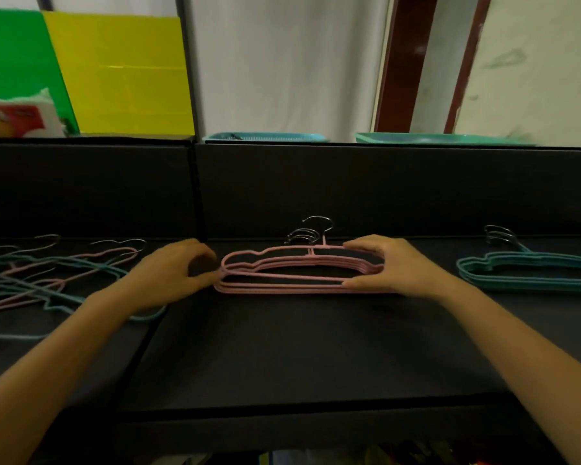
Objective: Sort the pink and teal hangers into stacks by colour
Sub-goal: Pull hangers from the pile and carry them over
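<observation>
While flat, pink stack (282,289) between hands (178,270) (393,266)

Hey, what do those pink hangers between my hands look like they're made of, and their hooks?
pink hangers: thin rods with an even, matte pink skin and no glare, so probably a plastic or rubbery coat over wire; the core isn't visible. hooks: bare metal, judging by the silvery shine and bright highlights along the curves.
</observation>
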